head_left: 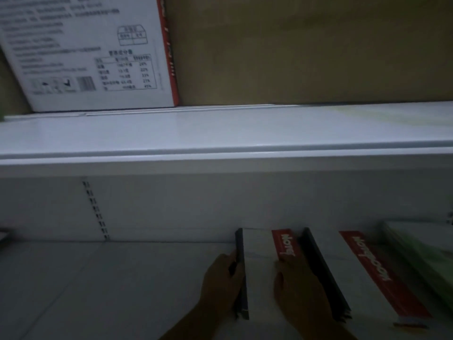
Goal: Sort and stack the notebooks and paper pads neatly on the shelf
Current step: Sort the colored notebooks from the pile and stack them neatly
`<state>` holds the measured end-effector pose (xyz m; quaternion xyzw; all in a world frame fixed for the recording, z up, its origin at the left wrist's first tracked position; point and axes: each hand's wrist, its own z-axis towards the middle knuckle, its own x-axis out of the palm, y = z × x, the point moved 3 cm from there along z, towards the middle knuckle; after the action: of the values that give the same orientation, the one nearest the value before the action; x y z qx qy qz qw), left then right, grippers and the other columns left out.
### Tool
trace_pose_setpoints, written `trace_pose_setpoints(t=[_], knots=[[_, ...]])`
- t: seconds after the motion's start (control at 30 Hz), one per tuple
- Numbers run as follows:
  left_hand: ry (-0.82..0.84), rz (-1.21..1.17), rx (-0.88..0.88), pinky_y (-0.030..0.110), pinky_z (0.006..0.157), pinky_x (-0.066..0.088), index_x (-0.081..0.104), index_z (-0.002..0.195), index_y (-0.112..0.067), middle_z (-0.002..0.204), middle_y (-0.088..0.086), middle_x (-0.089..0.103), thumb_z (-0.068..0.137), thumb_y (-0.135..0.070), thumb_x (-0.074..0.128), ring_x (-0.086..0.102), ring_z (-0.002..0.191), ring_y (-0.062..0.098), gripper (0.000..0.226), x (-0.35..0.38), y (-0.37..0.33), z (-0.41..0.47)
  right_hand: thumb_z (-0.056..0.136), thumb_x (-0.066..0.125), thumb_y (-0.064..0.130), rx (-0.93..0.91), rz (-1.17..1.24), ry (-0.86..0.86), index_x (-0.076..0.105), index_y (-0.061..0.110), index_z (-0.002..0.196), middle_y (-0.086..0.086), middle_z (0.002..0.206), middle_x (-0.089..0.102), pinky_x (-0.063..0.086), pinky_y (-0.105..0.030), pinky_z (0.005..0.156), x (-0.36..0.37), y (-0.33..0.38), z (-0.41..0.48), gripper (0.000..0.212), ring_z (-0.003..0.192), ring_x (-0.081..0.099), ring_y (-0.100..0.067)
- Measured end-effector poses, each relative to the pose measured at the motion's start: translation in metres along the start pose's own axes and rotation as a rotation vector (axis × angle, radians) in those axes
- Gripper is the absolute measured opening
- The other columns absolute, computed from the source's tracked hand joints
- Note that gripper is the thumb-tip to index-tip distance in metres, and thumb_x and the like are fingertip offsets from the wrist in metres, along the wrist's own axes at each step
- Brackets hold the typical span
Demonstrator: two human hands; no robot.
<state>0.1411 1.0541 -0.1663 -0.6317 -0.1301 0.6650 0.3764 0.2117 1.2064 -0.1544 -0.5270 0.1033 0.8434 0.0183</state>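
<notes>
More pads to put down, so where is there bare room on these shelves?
Lower shelf: bare leftwards from the left stack, where the left hand and right hand are. Upper shelf: bare right of the white box. Crowded on the lower right: left stack, right stack and green pads lie side by side.

This looks like a shop or its stockroom: white metal shelving [220, 133] with a slotted upright [95, 209] behind. Identical red-banded notebooks [382, 273] lie stacked near right. A barcoded carton [93, 52] stands far left above.
</notes>
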Motion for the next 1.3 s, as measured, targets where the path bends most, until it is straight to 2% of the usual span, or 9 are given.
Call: trace_pose_setpoints(t=[0.1,0.23,0.37,0.43,0.5,0.57,0.63,0.87,1.3], knots=[[0.048,0.029,-0.006,0.026,0.079,0.041,0.053,0.104,-0.023,0.081,-0.004,0.041,0.098,-0.042,0.037,0.047,0.085,0.016,0.025,-0.004,-0.006,-0.002,0.079,0.071,0.027,0.061,0.043,0.104,0.071,0.014,0.106,-0.003,0.117,0.066,0.047,-0.03,0.097,-0.014,0.008,-0.002,0.029,0.108,0.063,-0.018],[0.203,0.231,0.128,0.03,0.099,0.037,0.047,0.133,-0.016,0.121,0.009,0.05,0.101,-0.038,0.03,0.046,0.117,0.025,0.042,-0.027,0.001,-0.013,0.101,0.035,0.031,0.155,0.107,0.22,0.045,0.024,0.135,0.001,0.143,0.044,0.031,-0.023,0.108,-0.025,0.011,-0.005,0.036,0.129,0.043,-0.015],[0.344,0.588,0.235,0.036,0.11,0.027,0.045,0.139,-0.015,0.143,0.013,0.04,0.099,-0.047,0.022,0.034,0.133,0.028,0.056,-0.113,0.06,-0.036,0.098,0.038,0.022,0.092,-0.248,0.453,0.054,0.018,0.127,-0.005,0.133,0.054,0.032,-0.038,0.111,-0.045,0.049,0.002,0.033,0.124,0.05,-0.022],[0.314,0.603,0.108,0.037,0.113,0.025,0.039,0.142,-0.02,0.149,0.009,0.034,0.099,-0.051,0.023,0.031,0.138,0.027,0.056,-0.176,0.104,-0.047,0.081,0.056,0.027,-0.076,-0.503,0.277,0.067,0.012,0.11,-0.009,0.107,0.068,0.036,-0.046,0.106,-0.057,0.1,0.014,0.034,0.101,0.063,-0.029],[0.276,0.61,-0.031,0.035,0.118,0.015,0.026,0.148,-0.022,0.157,0.003,0.019,0.099,-0.051,0.022,0.018,0.145,0.022,0.058,-0.246,0.145,-0.062,0.077,0.048,0.029,-0.23,-0.439,0.159,0.067,0.0,0.11,-0.024,0.107,0.065,0.02,-0.048,0.116,-0.066,0.18,0.014,0.047,0.1,0.062,-0.043],[0.224,0.679,-0.114,0.034,0.12,0.009,0.017,0.151,-0.022,0.16,0.002,0.008,0.099,-0.053,0.02,0.007,0.147,0.019,0.061,-0.315,0.18,-0.085,0.092,0.019,0.027,-0.361,-0.32,0.245,0.029,0.009,0.146,-0.022,0.152,0.025,0.002,-0.044,0.119,-0.043,0.27,0.005,0.058,0.141,0.024,-0.036],[0.128,0.736,-0.139,0.035,0.12,0.011,0.017,0.151,-0.021,0.16,0.004,0.008,0.099,-0.051,0.022,0.005,0.147,0.021,0.061,-0.377,0.212,-0.114,0.098,0.025,0.029,-0.489,-0.162,0.391,0.012,0.021,0.151,-0.01,0.159,0.002,-0.001,-0.043,0.119,-0.025,0.368,-0.008,0.055,0.147,0.001,-0.026],[0.02,0.714,-0.358,0.039,0.118,0.007,0.019,0.151,-0.023,0.16,0.003,0.005,0.099,-0.053,0.022,0.0,0.147,0.02,0.06,-0.505,0.323,-0.227,0.094,0.047,0.026,-0.98,-0.047,0.545,0.03,0.012,0.143,-0.018,0.153,0.017,0.009,-0.047,0.117,-0.012,0.608,-0.072,0.055,0.142,0.012,-0.033],[-0.069,0.687,-0.502,0.031,0.119,0.011,0.025,0.149,-0.027,0.159,-0.004,0.013,0.098,-0.05,0.03,0.005,0.147,0.013,0.056,-0.626,0.462,-0.238,0.093,0.046,0.022,-1.045,0.133,0.413,0.034,0.014,0.141,-0.011,0.156,0.014,0.013,-0.044,0.116,0.064,0.81,0.008,0.05,0.144,0.012,-0.027]])
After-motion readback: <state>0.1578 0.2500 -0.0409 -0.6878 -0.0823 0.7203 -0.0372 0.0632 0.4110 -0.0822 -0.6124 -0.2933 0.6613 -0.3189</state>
